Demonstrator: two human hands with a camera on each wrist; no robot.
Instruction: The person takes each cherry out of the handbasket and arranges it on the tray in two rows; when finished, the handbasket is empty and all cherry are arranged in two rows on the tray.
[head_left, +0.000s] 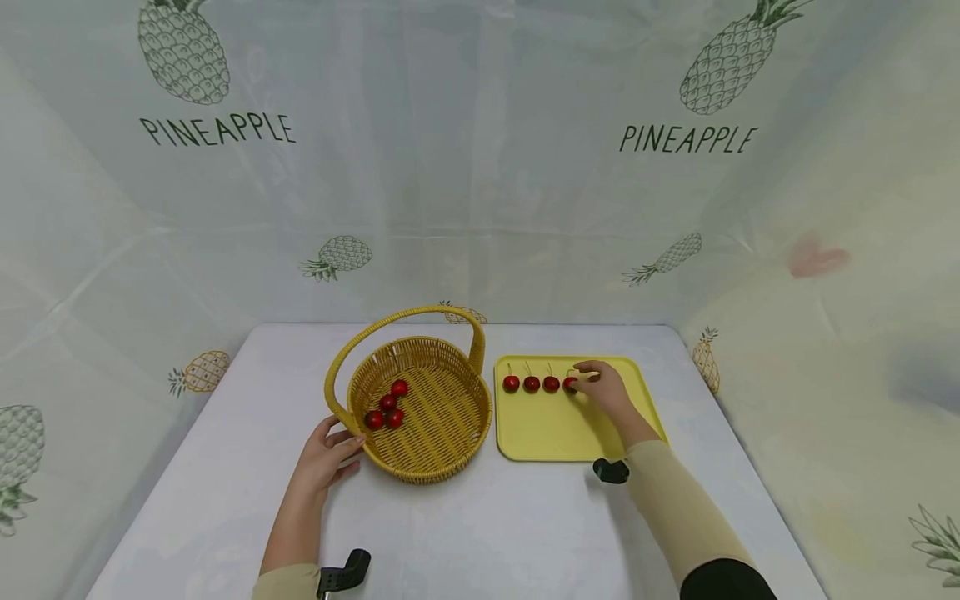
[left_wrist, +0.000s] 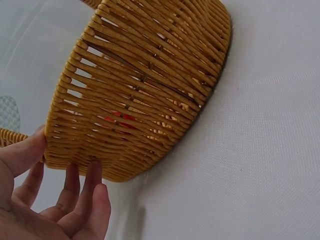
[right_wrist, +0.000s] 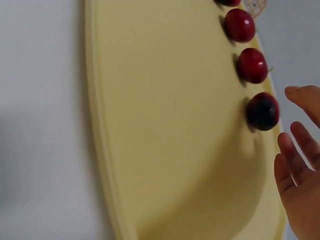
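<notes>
My left hand (head_left: pixel 326 457) grips the rim of a round woven basket (head_left: pixel 457 442) where its arched handle meets the side. In the left wrist view the thumb lies at the rim, with the fingers against the outer wickerwork (left_wrist: pixel 140 95). Several red cherries (head_left: pixel 387 402) sit together in the basket's left part. On a yellow tray (head_left: pixel 555 433) to the right, several more cherries (head_left: pixel 531 383) stand in a row, stems up. My right hand (head_left: pixel 604 392) is at the rightmost, darker cherry (right_wrist: pixel 262 111). Its thumb and fingers are spread apart beside that fruit, holding nothing.
Basket and tray stand side by side on a white-covered table (head_left: pixel 480 533). A pale curtain (head_left: pixel 465 183) with pineapple prints hangs behind and along both sides. The basket handle (head_left: pixel 405 315) arches up over the basket's far left side.
</notes>
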